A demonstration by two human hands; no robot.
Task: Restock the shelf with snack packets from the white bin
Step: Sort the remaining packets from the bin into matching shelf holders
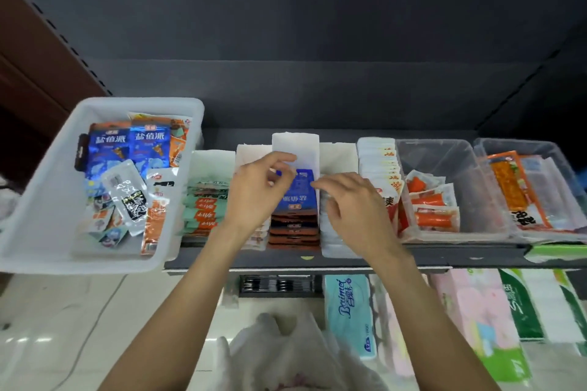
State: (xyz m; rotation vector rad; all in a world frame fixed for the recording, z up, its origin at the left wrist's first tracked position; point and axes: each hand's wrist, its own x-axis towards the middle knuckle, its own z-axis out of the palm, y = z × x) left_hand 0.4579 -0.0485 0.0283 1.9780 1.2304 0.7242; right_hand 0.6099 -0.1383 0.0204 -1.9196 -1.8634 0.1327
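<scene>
Closest to the person's chest, a crumpled white plastic bag (286,349) sits low between the two bare forearms. From there, left to right: the white bin (41,200) rests at the left end of the dark shelf (413,255), partly overhanging the edge, and holds a jumble of packets, among them two shiny blue packets (127,149) with white characters, orange ones and a clear one with black print. Next comes a white divider tray with a row of green and orange packets (203,213). The left hand (257,190) has its fingers curled, thumb and fingertips pinching the top left corner of a blue packet (298,197), which stands upside down at the front of a row of dark orange packets (293,232) in the middle white tray. The right hand (349,200) pinches the same packet's top right corner, fingers bent over it. Further right stand white packets with red and yellow print (384,165), then two clear tubs (444,152) with orange snacks. Below the shelf lie tissue packs (349,311).
</scene>
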